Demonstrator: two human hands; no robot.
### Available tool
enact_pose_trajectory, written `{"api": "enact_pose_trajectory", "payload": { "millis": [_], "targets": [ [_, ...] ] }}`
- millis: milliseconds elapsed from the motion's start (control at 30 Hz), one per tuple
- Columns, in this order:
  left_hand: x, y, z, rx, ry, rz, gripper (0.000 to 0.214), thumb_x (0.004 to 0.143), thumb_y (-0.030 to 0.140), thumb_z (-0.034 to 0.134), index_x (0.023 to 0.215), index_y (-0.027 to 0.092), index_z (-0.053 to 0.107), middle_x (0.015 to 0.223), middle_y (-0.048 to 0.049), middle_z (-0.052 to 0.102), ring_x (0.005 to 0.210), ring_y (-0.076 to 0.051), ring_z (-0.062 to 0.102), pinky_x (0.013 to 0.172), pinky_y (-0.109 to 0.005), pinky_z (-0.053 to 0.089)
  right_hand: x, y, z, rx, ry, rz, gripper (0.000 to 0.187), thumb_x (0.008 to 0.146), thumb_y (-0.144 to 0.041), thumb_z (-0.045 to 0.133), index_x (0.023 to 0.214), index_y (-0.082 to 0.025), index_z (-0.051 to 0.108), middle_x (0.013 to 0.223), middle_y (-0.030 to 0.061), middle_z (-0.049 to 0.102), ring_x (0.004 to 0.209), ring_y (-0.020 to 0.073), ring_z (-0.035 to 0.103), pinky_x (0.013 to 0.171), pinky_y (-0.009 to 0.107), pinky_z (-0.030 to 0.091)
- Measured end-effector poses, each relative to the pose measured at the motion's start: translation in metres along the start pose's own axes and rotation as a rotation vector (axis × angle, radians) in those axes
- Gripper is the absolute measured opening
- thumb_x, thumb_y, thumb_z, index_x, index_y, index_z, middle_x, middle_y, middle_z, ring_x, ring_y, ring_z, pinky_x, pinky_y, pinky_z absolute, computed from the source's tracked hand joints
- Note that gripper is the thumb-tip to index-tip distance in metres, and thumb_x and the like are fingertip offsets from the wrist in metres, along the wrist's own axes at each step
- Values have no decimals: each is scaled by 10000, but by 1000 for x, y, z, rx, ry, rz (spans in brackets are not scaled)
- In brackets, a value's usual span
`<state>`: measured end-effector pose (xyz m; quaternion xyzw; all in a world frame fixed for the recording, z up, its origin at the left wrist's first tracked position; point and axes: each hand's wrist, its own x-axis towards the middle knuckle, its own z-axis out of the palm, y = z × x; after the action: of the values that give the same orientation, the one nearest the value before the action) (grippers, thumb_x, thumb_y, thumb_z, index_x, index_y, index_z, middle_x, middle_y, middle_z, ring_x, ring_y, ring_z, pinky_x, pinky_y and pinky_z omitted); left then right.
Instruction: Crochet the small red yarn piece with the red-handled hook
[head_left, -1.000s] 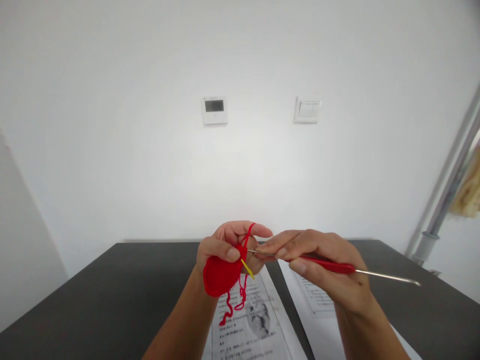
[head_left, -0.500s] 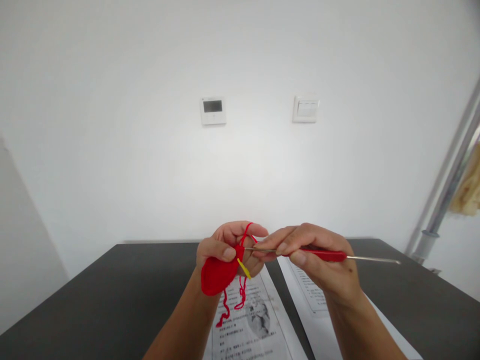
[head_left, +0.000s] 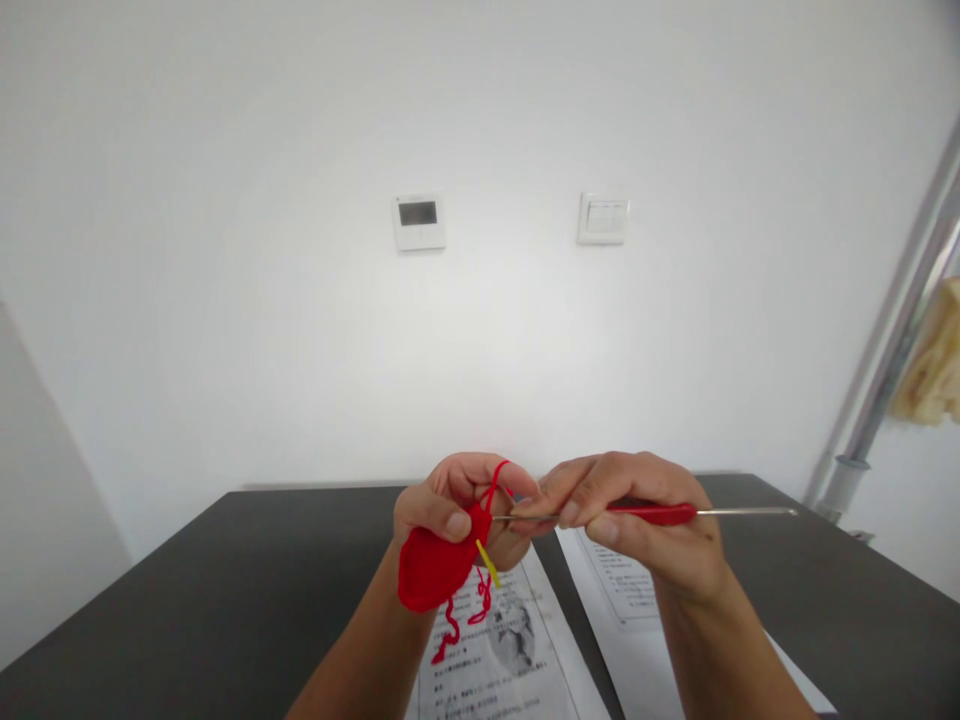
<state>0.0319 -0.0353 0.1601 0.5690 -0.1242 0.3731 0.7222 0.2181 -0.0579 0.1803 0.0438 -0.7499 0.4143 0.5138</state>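
Note:
A red crocheted piece (head_left: 436, 568) is pinched in my left hand (head_left: 450, 495), the thumb pressing on its upper edge. Red yarn (head_left: 491, 487) loops over the left index finger, and loose red ends dangle below the piece. A yellow stitch marker (head_left: 487, 563) hangs from its right side. My right hand (head_left: 645, 515) is closed around the red handle of a double-ended crochet hook (head_left: 660, 514). The hook's left end meets the piece's edge, where its tip is hidden; the other metal end sticks out to the right.
Printed sheets lie under the hands on a dark table (head_left: 187, 590): a left sheet (head_left: 517, 670) with a grey picture and a right sheet (head_left: 637, 650). Behind stands a white wall with a thermostat (head_left: 419, 222) and a switch (head_left: 604, 219). A metal pipe (head_left: 892, 370) runs at right.
Both hands and the crocheted piece sit slightly lower in view. The hook has turned closer to level, and the yellow marker hangs more steeply. The wall fittings have shifted slightly left in view.

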Motion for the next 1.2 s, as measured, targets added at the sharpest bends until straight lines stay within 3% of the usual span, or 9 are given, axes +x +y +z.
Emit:
{"api": "enact_pose_trajectory", "payload": {
  "millis": [167,300,500,767,933,1000,1200],
  "targets": [
    [1,0,1,-1,-11,32,406,694,278,669,1067,143,752,363,71,352,306,-73,253,402,-210,285,0,4,3,31,54,7,138,903,-180,640,990,-207,744,1010,93,780,895,210,753,783,364,631],
    [0,3,5,33,120,36,399,661,281,682,1037,166,752,381,78,324,311,-66,213,399,-212,256,-4,6,7,-98,103,-33,163,898,-161,638,1004,-227,743,1040,85,773,962,230,739,823,395,622],
    [1,1,7,18,222,-23,382,567,325,738,916,170,744,342,79,316,303,-74,230,394,-234,262,-7,0,2,-203,35,-57,203,918,-167,606,1054,-250,731,1068,82,767,999,237,726,845,425,612],
    [-3,3,4,36,176,-39,371,572,302,755,905,141,765,374,56,426,307,-66,284,389,-217,260,-1,3,1,4,25,-35,148,906,-181,631,1002,-218,738,1033,85,779,917,207,749,795,367,621],
    [-8,13,15,156,347,-115,331,542,233,814,852,125,772,524,-2,559,458,-89,438,475,-215,292,1,12,4,134,57,4,106,904,-230,644,951,-206,736,939,82,785,810,204,762,718,348,627],
    [-10,18,18,227,356,-132,347,564,242,824,885,122,770,543,1,552,468,-90,435,477,-216,295,1,14,6,140,81,-8,103,902,-244,647,947,-213,734,920,80,784,803,211,763,709,353,629],
    [-16,30,21,400,405,-60,407,687,241,808,1086,193,745,655,-12,641,562,-110,545,543,-208,385,-6,20,15,-187,201,-210,171,909,-205,625,1019,-273,736,1024,59,776,965,227,729,818,401,612]
  ]
}}
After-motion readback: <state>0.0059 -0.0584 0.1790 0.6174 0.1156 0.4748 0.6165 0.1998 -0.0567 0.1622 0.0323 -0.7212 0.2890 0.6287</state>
